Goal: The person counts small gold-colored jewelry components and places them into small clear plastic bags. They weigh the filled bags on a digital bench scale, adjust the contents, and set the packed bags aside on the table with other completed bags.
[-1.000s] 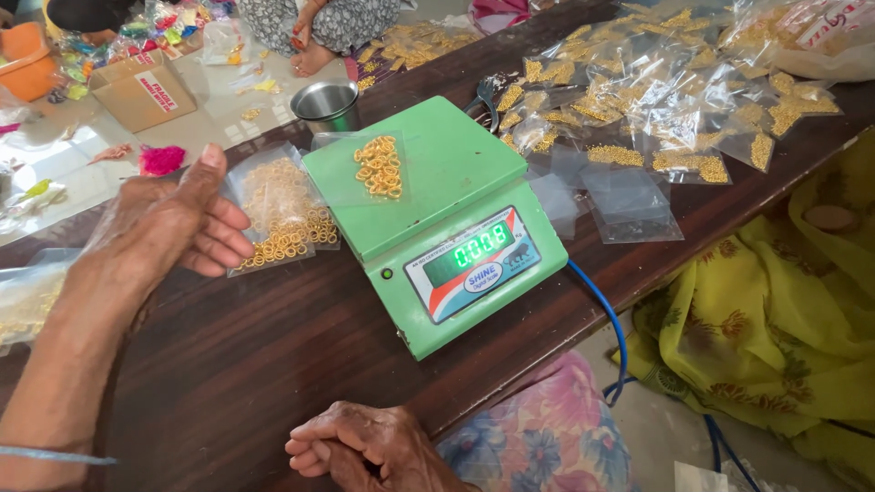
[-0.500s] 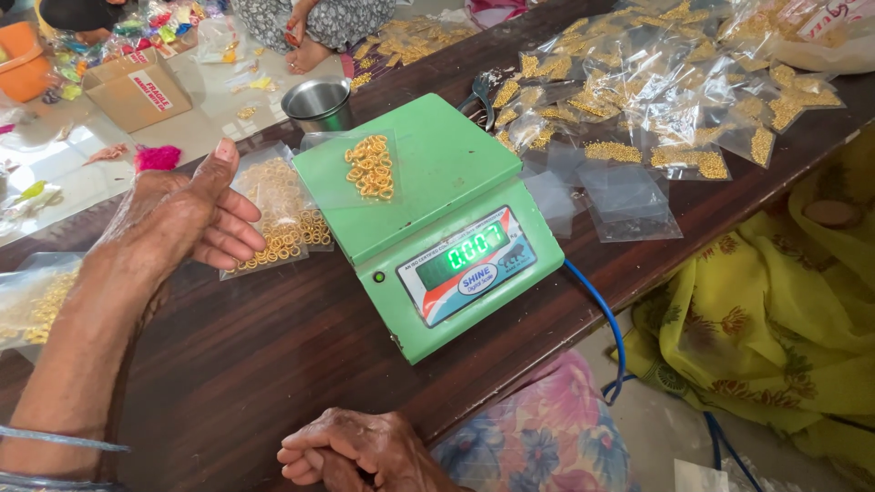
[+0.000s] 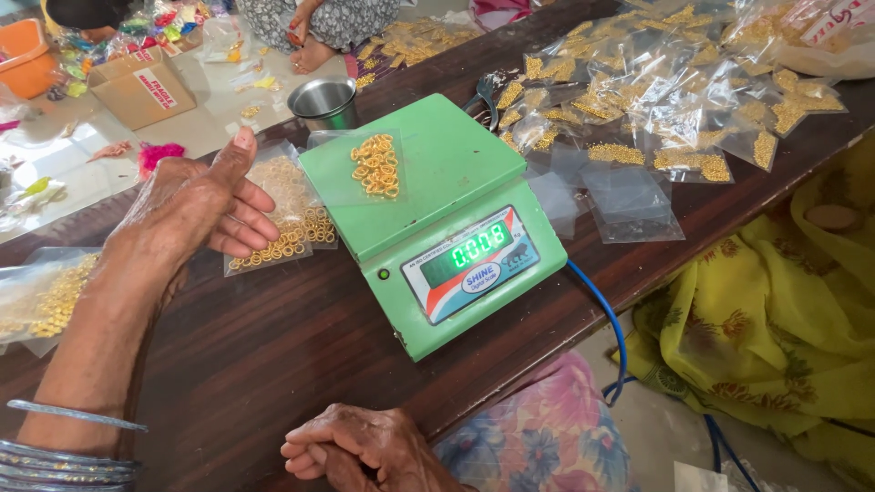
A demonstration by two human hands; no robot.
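A green digital scale (image 3: pixel 437 196) stands on the dark wooden table (image 3: pixel 273 364). On its platform lies a small clear bag of gold rings (image 3: pixel 375 165). My left hand (image 3: pixel 187 205) hovers left of the scale, fingers apart and curled, over a larger clear bag of gold rings (image 3: pixel 290 219); it holds nothing. At the table's near edge rests my right hand (image 3: pixel 360 451), fingers curled in, with nothing seen in it.
Many small bags of gold pieces (image 3: pixel 656 100) cover the table's far right, with empty clear bags (image 3: pixel 629 196) nearer. A steel cup (image 3: pixel 324 102) stands behind the scale. Another bag (image 3: pixel 41 296) lies far left. A blue cable (image 3: pixel 606 319) leaves the scale. Yellow cloth (image 3: pixel 775 310) lies at the right; a person's feet (image 3: pixel 310 46) and a cardboard box (image 3: pixel 141 82) are beyond.
The view has shifted slightly. My left hand stays raised beside the scale, and my right hand rests in place. The bag on the platform has not moved.
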